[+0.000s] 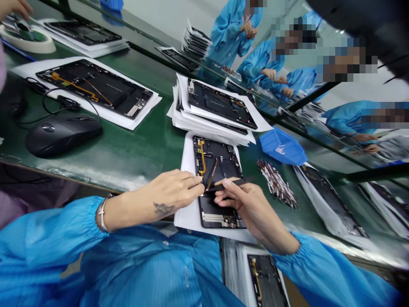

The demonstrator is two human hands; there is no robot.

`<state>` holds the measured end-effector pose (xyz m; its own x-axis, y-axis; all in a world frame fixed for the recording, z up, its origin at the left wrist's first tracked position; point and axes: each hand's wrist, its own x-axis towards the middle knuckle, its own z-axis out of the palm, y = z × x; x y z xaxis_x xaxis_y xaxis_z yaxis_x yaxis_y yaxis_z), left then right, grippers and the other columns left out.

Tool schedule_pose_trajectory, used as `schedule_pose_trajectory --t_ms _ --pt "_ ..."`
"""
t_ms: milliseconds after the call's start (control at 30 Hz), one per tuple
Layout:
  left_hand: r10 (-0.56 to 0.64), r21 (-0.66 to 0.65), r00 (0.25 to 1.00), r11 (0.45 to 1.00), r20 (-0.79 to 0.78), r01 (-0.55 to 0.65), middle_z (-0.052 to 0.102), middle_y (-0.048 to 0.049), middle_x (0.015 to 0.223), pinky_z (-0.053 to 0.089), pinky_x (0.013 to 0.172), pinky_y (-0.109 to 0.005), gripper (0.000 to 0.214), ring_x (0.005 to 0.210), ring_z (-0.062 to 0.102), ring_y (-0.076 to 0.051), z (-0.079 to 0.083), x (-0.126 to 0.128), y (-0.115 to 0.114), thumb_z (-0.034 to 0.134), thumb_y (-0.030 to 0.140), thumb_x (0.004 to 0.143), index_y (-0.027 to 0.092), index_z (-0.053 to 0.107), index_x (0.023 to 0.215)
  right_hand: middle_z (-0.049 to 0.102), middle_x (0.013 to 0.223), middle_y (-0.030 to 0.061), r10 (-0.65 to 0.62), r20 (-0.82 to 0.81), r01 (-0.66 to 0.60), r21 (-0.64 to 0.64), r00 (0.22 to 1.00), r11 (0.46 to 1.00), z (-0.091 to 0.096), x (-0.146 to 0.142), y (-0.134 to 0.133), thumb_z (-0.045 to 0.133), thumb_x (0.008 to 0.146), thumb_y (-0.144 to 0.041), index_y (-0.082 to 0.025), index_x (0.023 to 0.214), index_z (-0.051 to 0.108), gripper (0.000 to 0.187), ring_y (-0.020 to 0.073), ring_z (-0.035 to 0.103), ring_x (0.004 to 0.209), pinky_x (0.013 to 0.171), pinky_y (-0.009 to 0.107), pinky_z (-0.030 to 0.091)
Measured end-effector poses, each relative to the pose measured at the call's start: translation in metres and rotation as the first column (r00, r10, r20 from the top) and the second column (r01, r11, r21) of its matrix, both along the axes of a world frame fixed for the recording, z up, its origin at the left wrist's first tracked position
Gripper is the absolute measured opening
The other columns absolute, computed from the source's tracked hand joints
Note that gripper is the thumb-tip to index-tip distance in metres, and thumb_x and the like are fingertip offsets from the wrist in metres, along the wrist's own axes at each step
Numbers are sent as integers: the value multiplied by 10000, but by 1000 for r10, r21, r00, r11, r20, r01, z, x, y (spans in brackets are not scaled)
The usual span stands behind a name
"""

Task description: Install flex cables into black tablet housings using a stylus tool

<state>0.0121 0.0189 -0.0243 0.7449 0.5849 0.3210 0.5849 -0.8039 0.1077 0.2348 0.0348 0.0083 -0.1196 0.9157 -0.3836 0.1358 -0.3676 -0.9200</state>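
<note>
A black tablet back housing [220,157] lies on white paper [188,215] right in front of me. An orange flex cable [202,157] runs along its left side, and a thin brown strip cable [212,172] crosses its middle at a slant. My right hand [246,200] grips dark tweezers [244,181], their tip pointing left over the housing. From the left, my left hand [179,187] reaches to the housing's edge with fingers bent and pressed together. Whatever its fingertips may hold is too small to make out.
Stacked housings with paper sheets [211,123] stand just behind. To the right are a blue bin [283,147] and a bundle of thin cables [277,183]. A computer mouse [64,133] and another housing [96,87] lie left. Co-workers sit beyond the glass.
</note>
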Motion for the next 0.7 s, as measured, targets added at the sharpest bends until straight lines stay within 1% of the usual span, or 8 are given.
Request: schedule_pose_trajectory --t_ms 67,233,467,700 --pt "-3 1 1000 1000 11 3 654 -110 1206 497 844 -345 189 1093 612 -236 -1 0 -1 432 120 989 115 567 1122 730 688 85 -12 1 12 0 1000 1000 0 0 0 892 622 -491 -106 806 759 447 151 698 571 536 175 586" --pt "-11 13 999 1000 46 11 634 -107 1250 473 915 -334 205 1146 586 -223 -4 -2 -2 440 84 975 126 559 1136 729 680 91 -28 8 28 -7 1000 1000 2 -1 0 897 612 -487 -106 811 754 454 154 696 565 518 171 575" --pt "-32 4 995 999 94 32 639 -138 1232 486 909 -365 213 1124 600 -240 -3 -2 -2 470 88 963 106 571 1149 721 675 79 -13 16 13 5 1000 1000 4 -2 -1 887 622 -498 -120 801 757 438 148 686 560 525 181 573" --pt "-23 -12 999 1000 33 23 632 -135 1244 500 870 -353 203 1101 604 -236 1 -2 -2 443 105 975 113 581 1124 719 682 77 -2 21 1 18 1000 1000 3 -2 -1 875 647 -497 -124 812 757 425 149 687 579 533 187 567"
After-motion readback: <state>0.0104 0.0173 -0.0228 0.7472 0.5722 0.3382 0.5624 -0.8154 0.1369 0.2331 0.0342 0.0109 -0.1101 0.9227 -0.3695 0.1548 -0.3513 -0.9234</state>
